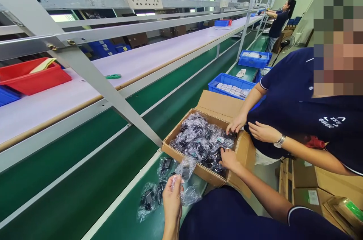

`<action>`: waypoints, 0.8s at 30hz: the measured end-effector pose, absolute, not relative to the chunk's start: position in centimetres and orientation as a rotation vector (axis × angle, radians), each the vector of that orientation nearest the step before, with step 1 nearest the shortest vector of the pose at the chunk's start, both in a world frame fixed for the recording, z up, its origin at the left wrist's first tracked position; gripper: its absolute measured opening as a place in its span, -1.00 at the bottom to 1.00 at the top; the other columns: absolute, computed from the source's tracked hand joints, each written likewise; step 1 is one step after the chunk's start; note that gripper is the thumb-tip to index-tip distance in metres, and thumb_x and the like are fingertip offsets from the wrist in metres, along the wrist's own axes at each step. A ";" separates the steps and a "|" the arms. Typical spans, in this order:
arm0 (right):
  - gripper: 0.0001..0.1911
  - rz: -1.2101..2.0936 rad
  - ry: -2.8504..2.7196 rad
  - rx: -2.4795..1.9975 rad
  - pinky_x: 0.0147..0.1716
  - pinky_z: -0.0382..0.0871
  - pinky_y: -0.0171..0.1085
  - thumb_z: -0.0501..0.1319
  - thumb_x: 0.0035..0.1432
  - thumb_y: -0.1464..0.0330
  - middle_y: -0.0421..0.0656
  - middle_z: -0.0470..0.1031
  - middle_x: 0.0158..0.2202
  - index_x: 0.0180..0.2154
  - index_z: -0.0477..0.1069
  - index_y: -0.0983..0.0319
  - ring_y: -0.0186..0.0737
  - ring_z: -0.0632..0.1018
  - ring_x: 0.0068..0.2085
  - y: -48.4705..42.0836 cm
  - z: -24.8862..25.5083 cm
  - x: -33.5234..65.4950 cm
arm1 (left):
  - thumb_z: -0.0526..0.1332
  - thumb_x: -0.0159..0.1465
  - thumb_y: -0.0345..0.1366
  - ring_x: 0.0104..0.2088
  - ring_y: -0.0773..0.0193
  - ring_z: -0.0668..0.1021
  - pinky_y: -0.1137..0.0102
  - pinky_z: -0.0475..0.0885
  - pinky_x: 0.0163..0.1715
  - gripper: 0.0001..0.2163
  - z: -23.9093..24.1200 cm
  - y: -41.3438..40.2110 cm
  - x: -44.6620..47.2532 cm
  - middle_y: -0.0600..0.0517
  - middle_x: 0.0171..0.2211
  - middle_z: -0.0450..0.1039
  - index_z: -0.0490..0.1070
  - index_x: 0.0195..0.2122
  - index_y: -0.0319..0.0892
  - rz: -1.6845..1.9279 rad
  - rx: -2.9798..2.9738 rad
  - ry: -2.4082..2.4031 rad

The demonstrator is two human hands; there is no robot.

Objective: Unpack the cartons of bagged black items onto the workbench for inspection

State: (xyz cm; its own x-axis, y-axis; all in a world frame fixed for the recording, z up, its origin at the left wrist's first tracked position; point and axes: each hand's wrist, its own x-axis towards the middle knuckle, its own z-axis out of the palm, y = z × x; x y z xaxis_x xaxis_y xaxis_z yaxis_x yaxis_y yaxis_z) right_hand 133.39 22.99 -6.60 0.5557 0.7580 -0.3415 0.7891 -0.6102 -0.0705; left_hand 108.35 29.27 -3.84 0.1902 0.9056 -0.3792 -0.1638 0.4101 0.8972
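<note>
My left hand [173, 194] is closed, thumb against fingers, on the edge of a clear plastic bag [186, 167] that has something dark inside, like the bagged power adapters around it. Beside that hand, several bagged black power adapters [148, 198] with cables lie on the green belt [121, 221]. My right hand [230, 159] reaches over the near side of an open cardboard box [207, 172]. Its fingers curl down among the heaped bagged adapters [198, 137]; what they grip is hidden.
A co-worker's hand [237, 122] is at the box's right side, and another hand [265, 133] wears a watch. Blue bins [221, 78] stand beyond the box. A metal post [121, 107] slants down to the box corner. A red bin [36, 81] sits on the shelf.
</note>
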 end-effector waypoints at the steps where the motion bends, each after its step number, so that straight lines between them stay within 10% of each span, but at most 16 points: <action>1: -0.29 -0.556 1.294 2.700 -0.08 0.27 -0.04 0.31 -0.02 0.41 0.33 0.36 -0.09 0.14 0.14 0.54 0.20 0.42 -0.03 23.2 -7.3 133.2 | 0.40 -0.18 0.04 -0.60 0.48 0.22 0.55 0.13 -0.59 -0.50 -3.8 29.3 108.4 0.15 -0.59 0.26 0.33 -0.39 -0.25 0.898 0.838 1.120; 9: -0.36 -0.834 1.269 2.763 -0.17 0.33 -0.06 0.17 0.01 0.47 0.28 0.41 -0.13 0.14 0.13 0.53 0.16 0.48 -0.10 23.8 -8.4 134.2 | 0.42 -0.18 -0.03 -0.26 0.22 0.49 0.45 0.33 -0.25 -0.53 -3.2 29.3 109.3 -0.03 -0.36 0.47 0.32 -0.37 -0.23 0.907 0.878 1.100; 24: -0.27 -1.469 2.371 2.946 0.20 0.04 -0.11 0.17 0.05 0.27 0.03 0.13 0.19 0.22 0.04 0.35 -0.09 0.21 0.19 18.3 -1.0 133.3 | 0.35 -0.11 0.00 -0.37 0.25 0.50 0.44 0.32 -0.29 -0.53 -2.5 29.8 112.0 0.03 -0.46 0.43 0.29 -0.31 -0.22 0.929 1.070 1.081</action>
